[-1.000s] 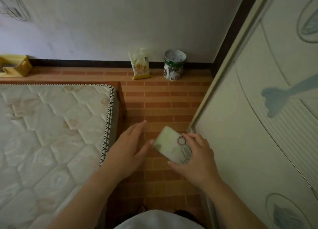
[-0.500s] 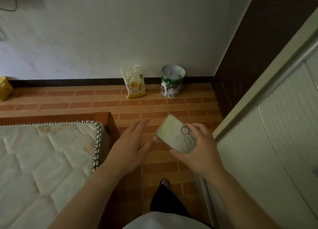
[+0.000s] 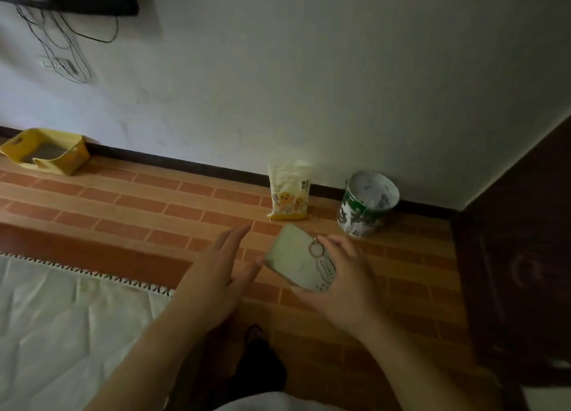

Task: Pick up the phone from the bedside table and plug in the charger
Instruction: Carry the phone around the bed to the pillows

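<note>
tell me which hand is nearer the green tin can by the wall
Right. The right hand, holding the phone, sits just below and left of the green tin can. The left hand is farther left, beyond the phone, open with its thumb near the phone's edge.

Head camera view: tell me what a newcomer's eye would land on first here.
First, the pale phone in the middle of the view, gripped by the right hand, with the open left hand beside it. Behind them, a snack bag and a green can stand on the brick-pattern floor against the wall. At far left sits a yellow box, with tangled cables on the wall above.
</note>
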Available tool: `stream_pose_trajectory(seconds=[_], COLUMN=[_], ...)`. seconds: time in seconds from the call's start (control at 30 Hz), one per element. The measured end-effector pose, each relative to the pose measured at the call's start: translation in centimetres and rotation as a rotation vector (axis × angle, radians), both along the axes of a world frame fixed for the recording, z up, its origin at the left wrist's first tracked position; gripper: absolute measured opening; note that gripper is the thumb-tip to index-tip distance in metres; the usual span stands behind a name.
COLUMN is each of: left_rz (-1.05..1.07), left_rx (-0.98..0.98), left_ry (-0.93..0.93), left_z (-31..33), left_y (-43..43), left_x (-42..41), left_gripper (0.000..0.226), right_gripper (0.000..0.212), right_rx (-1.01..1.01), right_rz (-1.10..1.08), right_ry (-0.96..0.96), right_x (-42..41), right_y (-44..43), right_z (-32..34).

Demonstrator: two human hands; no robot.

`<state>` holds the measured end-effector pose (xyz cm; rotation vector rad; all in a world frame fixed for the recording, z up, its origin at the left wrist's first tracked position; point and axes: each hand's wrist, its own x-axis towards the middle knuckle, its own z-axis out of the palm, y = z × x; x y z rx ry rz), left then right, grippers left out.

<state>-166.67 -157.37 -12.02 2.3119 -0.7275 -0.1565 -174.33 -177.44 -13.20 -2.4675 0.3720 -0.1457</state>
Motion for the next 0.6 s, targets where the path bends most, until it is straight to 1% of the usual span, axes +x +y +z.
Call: stream_pose_trajectory(seconds=[0.13,0.27,0.43,0.6], left_rz=[0.013,0.0,0.051,0.138], left_rx=[-0.012,-0.014,0.012,0.034], left_ry=[0.031,0.004,0.023,0.078], left_z=[0.5,0.6,-0.1,-0.8], left_y=[-1.4,-2.3,-2.0,-2.0], left_x=[8.7,16.4,23.6,31.0], left_gripper=[0.068,0.071,0.071,0.074], right_gripper=[0.09,0.093,0.092,0.091], right_rx=[-0.046,-0.08,-0.079,-0.066], right_rz=[0.038,0.056,0.122,0.187], right_ry=[0.003,0.009,0.051,0.05], right_x=[8.5,15.8,24.2,33.7], right_y=[-1.5,-2.4,-2.9,-3.4], right_z=[0.5,0.6,0.6,0.2])
